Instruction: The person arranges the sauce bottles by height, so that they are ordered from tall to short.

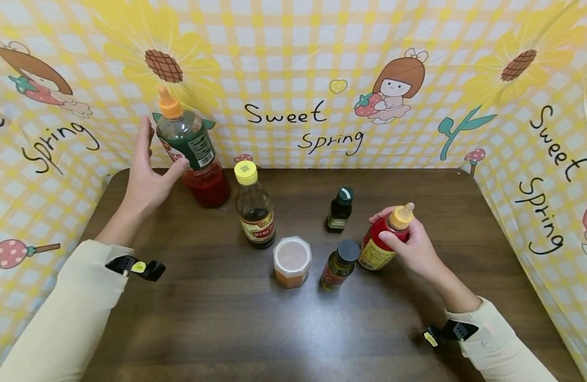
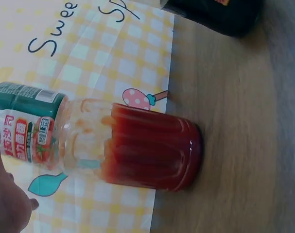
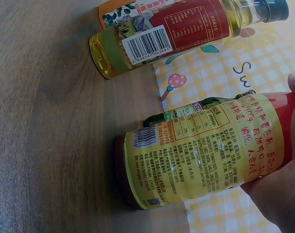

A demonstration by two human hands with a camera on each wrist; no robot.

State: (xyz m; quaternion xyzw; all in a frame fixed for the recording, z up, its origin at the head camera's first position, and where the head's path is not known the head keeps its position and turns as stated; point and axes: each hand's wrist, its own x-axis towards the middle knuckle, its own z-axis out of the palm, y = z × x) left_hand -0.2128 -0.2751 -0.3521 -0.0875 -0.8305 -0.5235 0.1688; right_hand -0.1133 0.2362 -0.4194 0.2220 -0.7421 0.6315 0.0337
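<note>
At the back left stands a large ketchup squeeze bottle (image 1: pixel 204 180) with an orange nozzle cap and green label; its red contents (image 2: pixel 147 148) fill the lower part. My left hand (image 1: pixel 147 178) is spread around its upper half, thumb across the label and a straight finger on the far left side. On the right, my right hand (image 1: pixel 410 246) grips a smaller red ketchup squeeze bottle (image 1: pixel 376 249), thumb in front and fingers round behind. Its yellow label (image 3: pixel 200 150) faces the right wrist view. Beside it is a small dark-capped oil bottle (image 1: pixel 338 265).
A yellow-capped bottle of dark sauce (image 1: pixel 257 220) stands right of the large ketchup. In the middle is a lidded jar (image 1: pixel 292 262) with orange-brown contents. A small dark green bottle (image 1: pixel 338 212) is behind. Checked cloth (image 1: pixel 283 63) rises along the wooden table's (image 1: pixel 202 323) back and sides.
</note>
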